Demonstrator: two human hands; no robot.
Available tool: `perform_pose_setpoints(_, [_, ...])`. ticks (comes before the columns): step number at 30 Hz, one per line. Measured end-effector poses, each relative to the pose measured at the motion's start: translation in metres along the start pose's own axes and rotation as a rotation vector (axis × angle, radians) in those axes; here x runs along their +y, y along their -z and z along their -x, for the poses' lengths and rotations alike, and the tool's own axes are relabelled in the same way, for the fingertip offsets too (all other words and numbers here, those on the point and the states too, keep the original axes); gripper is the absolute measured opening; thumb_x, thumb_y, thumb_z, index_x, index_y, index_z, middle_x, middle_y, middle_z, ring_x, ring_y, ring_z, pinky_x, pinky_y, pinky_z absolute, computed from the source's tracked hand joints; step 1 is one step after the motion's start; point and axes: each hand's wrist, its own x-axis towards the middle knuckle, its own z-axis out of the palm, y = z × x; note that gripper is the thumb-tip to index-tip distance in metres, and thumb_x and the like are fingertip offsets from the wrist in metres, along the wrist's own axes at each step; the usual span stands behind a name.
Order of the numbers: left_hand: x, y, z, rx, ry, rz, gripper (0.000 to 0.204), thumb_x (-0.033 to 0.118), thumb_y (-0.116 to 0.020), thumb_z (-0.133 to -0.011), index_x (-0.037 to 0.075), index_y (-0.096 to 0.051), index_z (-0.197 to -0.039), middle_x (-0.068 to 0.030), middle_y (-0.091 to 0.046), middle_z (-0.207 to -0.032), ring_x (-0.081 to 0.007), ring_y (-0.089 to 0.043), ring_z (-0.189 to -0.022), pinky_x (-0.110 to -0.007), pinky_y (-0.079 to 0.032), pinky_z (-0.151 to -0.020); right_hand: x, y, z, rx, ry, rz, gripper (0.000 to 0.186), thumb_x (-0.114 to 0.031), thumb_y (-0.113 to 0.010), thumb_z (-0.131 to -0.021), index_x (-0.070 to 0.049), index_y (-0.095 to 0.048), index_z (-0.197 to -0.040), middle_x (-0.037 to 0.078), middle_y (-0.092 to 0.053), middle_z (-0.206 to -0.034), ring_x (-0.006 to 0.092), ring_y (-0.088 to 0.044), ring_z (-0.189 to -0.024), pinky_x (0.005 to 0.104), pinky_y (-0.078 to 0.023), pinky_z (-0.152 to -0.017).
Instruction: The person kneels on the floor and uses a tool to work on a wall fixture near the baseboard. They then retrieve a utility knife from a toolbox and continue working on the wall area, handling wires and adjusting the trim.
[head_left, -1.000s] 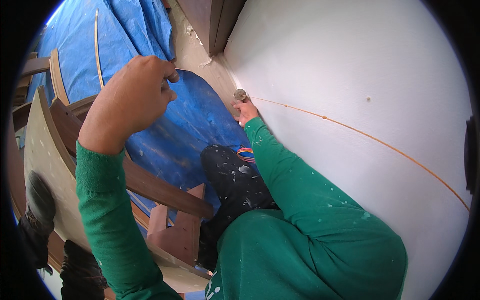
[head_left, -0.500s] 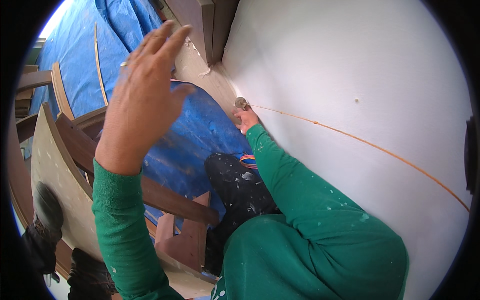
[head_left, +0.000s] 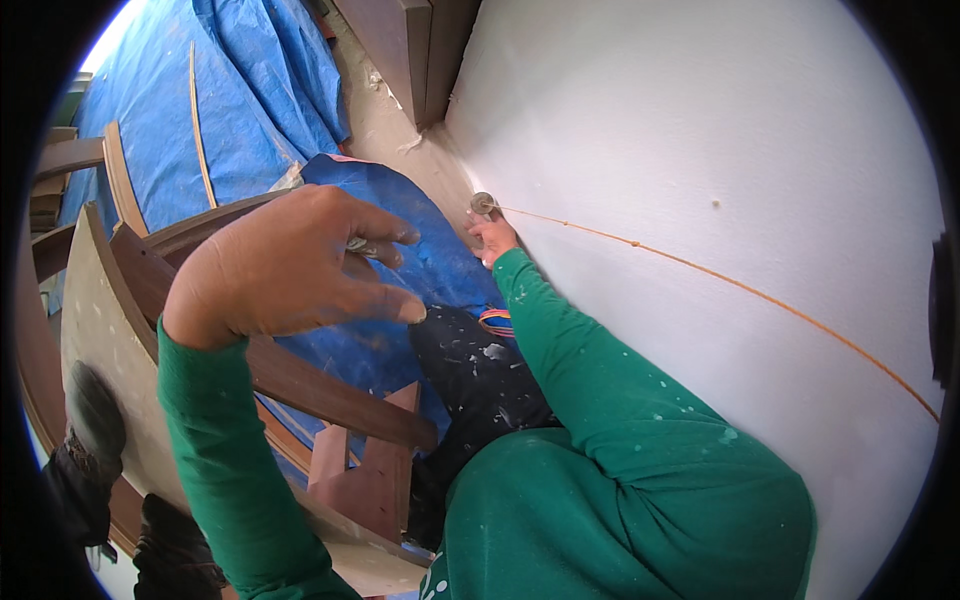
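Your left hand (head_left: 285, 265) has just come down from its spread pose; now its fingers bend halfway, thumb apart, seemingly empty, well left of the white wall (head_left: 640, 130). Your right hand (head_left: 494, 240) stays at this wall's lower edge, touching the round grey piece (head_left: 482, 203); how firmly it grips, I cannot tell. The orange cord (head_left: 745, 283) runs from there along the wall, its end still kept in place.

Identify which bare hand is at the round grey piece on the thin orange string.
The right hand, up against the round grey piece beside the smooth white wall; the left hand hovers well apart from it.
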Motion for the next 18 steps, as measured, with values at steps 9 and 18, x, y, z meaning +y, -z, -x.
perform_pose_setpoints(9, [-0.048, -0.005, -0.023, 1.317, 0.184, -0.681, 0.083, 0.032, -0.083, -0.079, 0.003, -0.047, -0.148, -0.0201, -0.041, -0.157, -0.0344, -0.034, -0.149, -0.046, -0.028, -0.122, -0.003, -0.001, 0.005, -0.005, -0.001, 0.018, 0.095, 0.009, -0.054, -0.080, -0.030, -0.022, -0.161, 0.002, -0.054, -0.149, 0.0253, -0.053, -0.133, 0.0726, -0.020, -0.111])
perform_pose_setpoints(18, [-0.058, 0.000, -0.029, 1.334, 0.174, -0.671, 0.080, 0.034, -0.081, -0.081, 0.007, -0.048, -0.149, -0.0190, -0.041, -0.157, -0.0336, -0.031, -0.150, -0.053, -0.027, -0.122, -0.001, 0.004, -0.006, -0.056, -0.028, -0.005, 0.099, 0.015, -0.050, -0.080, -0.039, -0.022, -0.158, -0.001, -0.044, -0.158, 0.0260, -0.045, -0.141, 0.0757, -0.010, -0.111])
